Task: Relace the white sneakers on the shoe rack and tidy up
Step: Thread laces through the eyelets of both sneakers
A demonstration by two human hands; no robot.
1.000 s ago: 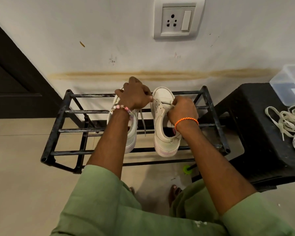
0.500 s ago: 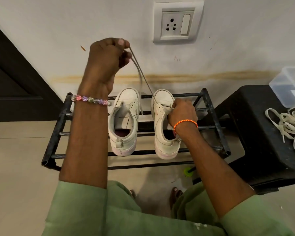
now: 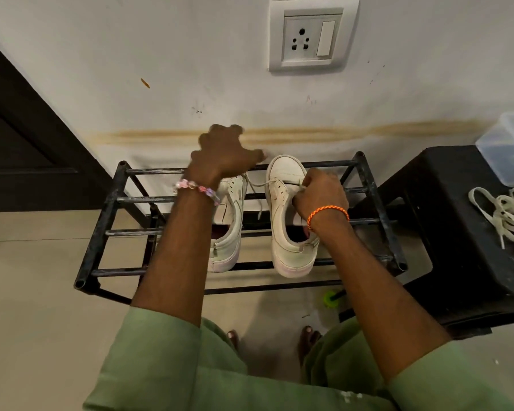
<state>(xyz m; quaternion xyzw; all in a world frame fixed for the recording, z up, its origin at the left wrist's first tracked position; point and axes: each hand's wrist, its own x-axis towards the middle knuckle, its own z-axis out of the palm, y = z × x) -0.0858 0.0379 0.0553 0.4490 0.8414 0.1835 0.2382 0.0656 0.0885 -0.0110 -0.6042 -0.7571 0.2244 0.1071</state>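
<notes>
Hands differ: left hand (image 3: 220, 155) blurred, fingers spread, grip unclear; right hand (image 3: 319, 192) pinches lace (image 3: 260, 183) at right sneaker (image 3: 285, 209).

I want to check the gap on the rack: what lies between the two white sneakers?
In the head view, a loose lace crosses the gap from the right sneaker toward the left sneaker, one end hanging; below it only rack bars.

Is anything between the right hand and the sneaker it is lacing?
Nothing visible. The right hand rests directly on the right sneaker, pinching the lace at its eyelets. The left hand hovers apart, above the left sneaker.
</notes>
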